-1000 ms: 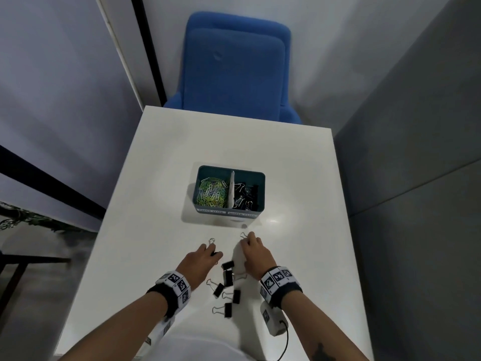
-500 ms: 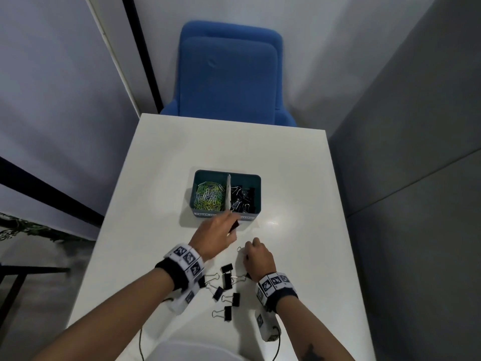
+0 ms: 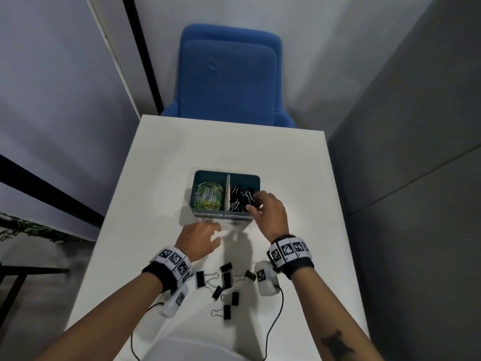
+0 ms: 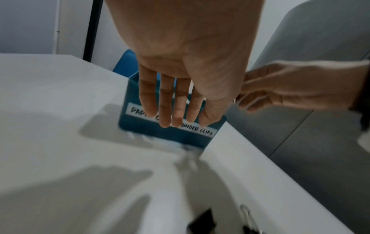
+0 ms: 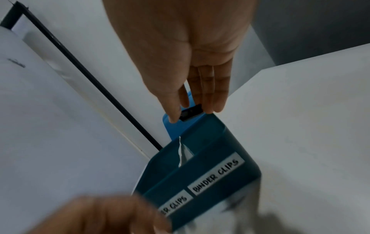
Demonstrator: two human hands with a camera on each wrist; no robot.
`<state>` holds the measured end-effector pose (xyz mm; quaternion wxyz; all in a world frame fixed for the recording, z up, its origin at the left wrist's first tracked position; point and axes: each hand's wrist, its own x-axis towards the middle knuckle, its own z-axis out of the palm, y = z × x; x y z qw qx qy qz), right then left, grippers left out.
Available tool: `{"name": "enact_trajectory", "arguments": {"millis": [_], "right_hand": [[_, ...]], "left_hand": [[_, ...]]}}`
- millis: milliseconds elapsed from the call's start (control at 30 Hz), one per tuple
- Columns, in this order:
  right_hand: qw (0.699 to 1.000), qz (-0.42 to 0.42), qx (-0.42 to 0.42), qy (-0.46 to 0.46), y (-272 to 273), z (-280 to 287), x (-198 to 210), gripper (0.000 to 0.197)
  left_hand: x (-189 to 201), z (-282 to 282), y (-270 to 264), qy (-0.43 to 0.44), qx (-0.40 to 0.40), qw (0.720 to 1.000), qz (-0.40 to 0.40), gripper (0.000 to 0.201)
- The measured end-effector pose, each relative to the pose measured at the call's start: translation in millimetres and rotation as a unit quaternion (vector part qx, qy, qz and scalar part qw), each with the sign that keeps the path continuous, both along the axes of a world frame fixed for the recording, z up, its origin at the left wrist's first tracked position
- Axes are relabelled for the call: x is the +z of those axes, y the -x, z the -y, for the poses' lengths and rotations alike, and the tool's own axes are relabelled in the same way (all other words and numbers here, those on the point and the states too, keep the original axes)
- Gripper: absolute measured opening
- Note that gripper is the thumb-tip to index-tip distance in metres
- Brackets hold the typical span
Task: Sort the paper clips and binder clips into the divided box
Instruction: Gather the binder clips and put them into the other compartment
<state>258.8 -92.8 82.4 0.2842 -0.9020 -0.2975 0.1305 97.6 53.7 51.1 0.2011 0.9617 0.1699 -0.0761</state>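
A teal divided box (image 3: 208, 213) stands mid-table, with coloured paper clips (image 3: 208, 196) in its left half and black binder clips (image 3: 240, 198) in its right half. My right hand (image 3: 253, 203) hovers over the right half. In the right wrist view, thumb and fingers of that hand (image 5: 191, 114) pinch a black binder clip (image 5: 192, 110) above the box (image 5: 210, 150). My left hand (image 3: 217, 231) hangs just before the box front, its fingers (image 4: 164, 114) straight and empty near the labels. Several loose binder clips (image 3: 226, 279) lie between my wrists.
The white table (image 3: 286, 165) is narrow, with a blue chair (image 3: 229, 76) at its far end. A grey partition (image 3: 403, 152) runs along the right edge. Wrist camera units (image 3: 265, 278) and cables trail near the front edge.
My left hand carried a binder clip to the box and has drawn back empty. My right hand has risen from the loose pile to above the right compartment with a clip.
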Motion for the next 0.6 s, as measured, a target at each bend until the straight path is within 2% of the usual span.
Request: {"name": "enact_trajectory", "arguments": {"millis": [133,233,300,400,500,600], "right_hand": [[1.0,-0.009,-0.011,-0.005,5.1,7.0,-4.4,0.044],[0.995,-0.023,0.047,0.089,23.0,31.5,-25.7,0.042],[0.974,-0.058,0.105,0.19,37.8,51.3,-43.9,0.05],[0.935,-0.104,0.172,0.293,62.7,75.8,-67.9,0.075],[0.925,-0.102,0.2,0.305,90.0,88.9,-82.3,0.098],[0.923,-0.08,0.225,0.301,115.5,90.3,-90.7,0.118]], "left_hand": [[-24.3,-2.2,41.8,-0.002,-0.001,0.991,-0.136,0.051],[-42.0,-3.3,70.3,0.023,-0.006,0.977,-0.212,0.078],[-50.8,0.9,84.5,0.043,-0.004,0.973,-0.227,0.093],[-58.1,14.5,97.3,0.041,-0.022,0.973,-0.226,0.109],[-66.5,29.1,101.9,0.044,-0.049,0.976,-0.209,0.116],[-69.9,40.1,98.9,0.038,-0.07,0.976,-0.201,0.105]]}}
